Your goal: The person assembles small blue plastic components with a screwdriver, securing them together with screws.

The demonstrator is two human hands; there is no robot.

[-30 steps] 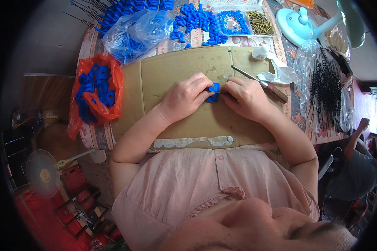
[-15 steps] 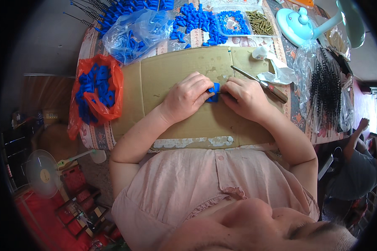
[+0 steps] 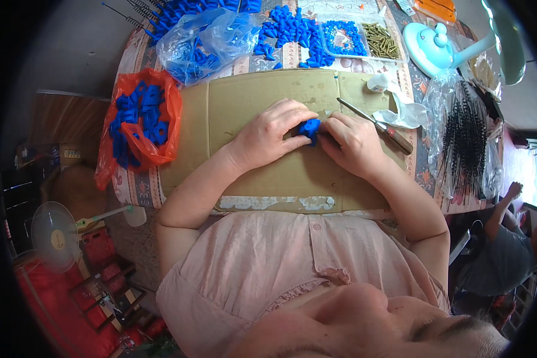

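- On the flat brown cardboard sheet [image 3: 268,173] covering the counter, I see my left hand [image 3: 272,133] pinching the small blue plastic piece [image 3: 309,129] from its left.
- My right hand [image 3: 352,141] grips its right side; both hands equally near.

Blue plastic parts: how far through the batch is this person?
Done: cannot tell; no pile is clearly finished. In hand: the left hand and right hand pinch one small blue part over the cardboard sheet. Left: apparently plenty; blue pieces fill the red bag, the clear bag and a loose pile.
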